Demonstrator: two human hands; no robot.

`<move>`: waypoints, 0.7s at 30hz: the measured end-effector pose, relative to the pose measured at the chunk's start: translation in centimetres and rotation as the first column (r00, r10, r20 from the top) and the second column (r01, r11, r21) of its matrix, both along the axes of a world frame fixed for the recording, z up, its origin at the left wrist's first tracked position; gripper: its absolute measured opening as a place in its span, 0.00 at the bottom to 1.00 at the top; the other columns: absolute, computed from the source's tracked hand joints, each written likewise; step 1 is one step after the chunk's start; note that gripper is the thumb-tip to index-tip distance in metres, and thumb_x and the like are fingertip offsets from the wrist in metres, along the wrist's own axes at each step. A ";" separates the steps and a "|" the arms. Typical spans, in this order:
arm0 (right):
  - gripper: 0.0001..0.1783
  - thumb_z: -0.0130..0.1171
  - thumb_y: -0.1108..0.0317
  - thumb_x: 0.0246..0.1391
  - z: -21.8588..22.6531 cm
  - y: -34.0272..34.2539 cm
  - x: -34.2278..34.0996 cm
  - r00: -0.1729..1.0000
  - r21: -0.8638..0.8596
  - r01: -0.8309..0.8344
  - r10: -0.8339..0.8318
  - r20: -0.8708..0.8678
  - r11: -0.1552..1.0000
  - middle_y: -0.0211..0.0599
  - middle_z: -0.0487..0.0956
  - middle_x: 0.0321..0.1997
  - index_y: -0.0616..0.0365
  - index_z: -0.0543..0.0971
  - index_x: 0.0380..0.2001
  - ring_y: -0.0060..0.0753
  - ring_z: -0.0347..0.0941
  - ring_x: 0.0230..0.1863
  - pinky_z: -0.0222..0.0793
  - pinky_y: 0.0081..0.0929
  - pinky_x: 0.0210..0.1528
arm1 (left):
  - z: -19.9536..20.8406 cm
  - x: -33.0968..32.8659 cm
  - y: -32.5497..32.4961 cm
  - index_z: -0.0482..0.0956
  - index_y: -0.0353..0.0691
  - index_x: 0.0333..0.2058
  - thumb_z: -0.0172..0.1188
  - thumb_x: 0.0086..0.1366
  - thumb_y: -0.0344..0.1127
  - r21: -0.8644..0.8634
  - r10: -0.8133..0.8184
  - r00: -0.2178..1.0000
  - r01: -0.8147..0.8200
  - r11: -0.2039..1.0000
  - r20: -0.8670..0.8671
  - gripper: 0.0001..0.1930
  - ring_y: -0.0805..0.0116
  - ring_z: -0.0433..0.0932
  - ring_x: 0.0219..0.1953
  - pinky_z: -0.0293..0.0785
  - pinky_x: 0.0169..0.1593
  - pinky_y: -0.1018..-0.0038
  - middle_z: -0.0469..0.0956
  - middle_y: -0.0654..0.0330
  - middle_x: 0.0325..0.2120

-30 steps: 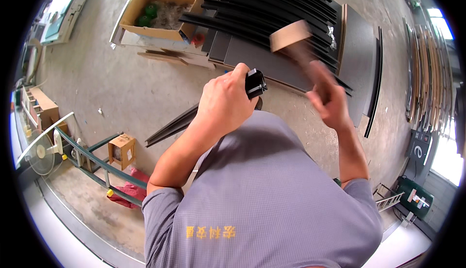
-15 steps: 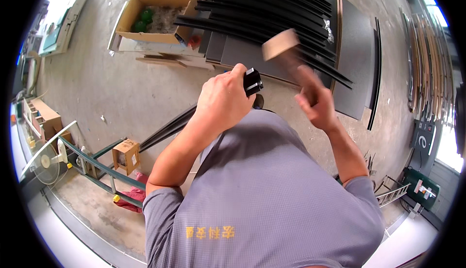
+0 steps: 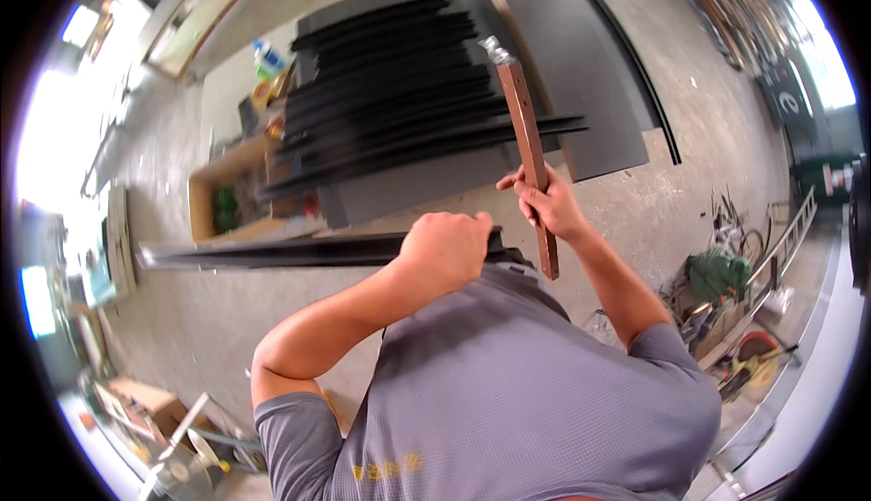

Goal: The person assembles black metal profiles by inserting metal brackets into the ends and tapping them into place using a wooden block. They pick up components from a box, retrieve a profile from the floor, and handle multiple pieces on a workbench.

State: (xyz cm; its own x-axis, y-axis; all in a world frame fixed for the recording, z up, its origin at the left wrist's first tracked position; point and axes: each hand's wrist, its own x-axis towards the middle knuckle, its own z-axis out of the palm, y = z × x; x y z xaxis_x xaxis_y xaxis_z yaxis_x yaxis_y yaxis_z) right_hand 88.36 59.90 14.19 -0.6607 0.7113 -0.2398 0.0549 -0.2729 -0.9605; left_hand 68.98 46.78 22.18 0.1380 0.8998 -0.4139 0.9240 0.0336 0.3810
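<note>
My left hand is closed around a long black profile strip near its right end, in front of my waist. The strip runs level out to the left, where its far end is blurred. In my right hand is a reddish-brown bar, apparently wood, with small holes along its face. The bar points up and away, its lower end tilted toward my body. Some of my right fingers stick out to the left of it. The bar and the strip are apart. Beyond my hands lies a stack of black profile strips.
Dark grey panels lie under and beside the stack. An open cardboard box with green items stands at its left, with bottles farther off. At lower right are a green bundle and a ladder.
The strip in my left hand has swung from slanting down-left to lying level. My right hand's bar, blurred and end-on before, now shows its full length. My view has turned.
</note>
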 end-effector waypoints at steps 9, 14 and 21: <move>0.09 0.58 0.67 0.68 -11.0 -1.6 19.5 0.730 -0.201 0.679 -0.677 0.093 0.706 0.45 0.83 0.42 0.55 0.69 0.43 0.18 0.66 0.16 0.62 0.21 0.17 | -2.7 14.2 19.0 0.79 0.47 0.38 0.67 0.58 0.37 0.259 -0.834 0.504 0.856 0.447 -0.225 0.09 0.62 0.83 0.43 0.72 0.46 0.67 0.84 0.62 0.34; 0.12 0.59 0.63 0.67 -12.9 -5.2 25.5 0.563 -0.260 0.820 -0.801 0.202 0.510 0.44 0.81 0.37 0.57 0.69 0.43 0.22 0.66 0.15 0.64 0.23 0.16 | -6.6 24.1 32.1 0.80 0.47 0.39 0.66 0.58 0.35 0.277 -0.917 0.301 0.934 0.227 -0.261 0.09 0.58 0.83 0.45 0.74 0.49 0.63 0.83 0.60 0.34; 0.11 0.60 0.66 0.65 -14.2 -7.1 28.2 0.493 -0.361 0.855 -0.801 0.339 0.373 0.45 0.82 0.38 0.58 0.70 0.42 0.22 0.68 0.16 0.67 0.23 0.17 | -13.5 31.0 44.9 0.78 0.46 0.42 0.66 0.58 0.32 0.248 -0.922 0.288 0.942 0.224 -0.259 0.12 0.59 0.82 0.48 0.75 0.52 0.63 0.83 0.60 0.39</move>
State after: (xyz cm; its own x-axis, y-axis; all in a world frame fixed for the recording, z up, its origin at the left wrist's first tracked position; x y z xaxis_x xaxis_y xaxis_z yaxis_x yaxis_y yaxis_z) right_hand 116.60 52.83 0.04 0.2433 0.6821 -0.6896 -0.3628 -0.5953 -0.7169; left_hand 99.98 91.66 8.63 0.9582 0.2054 -0.1990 0.2326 -0.9646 0.1244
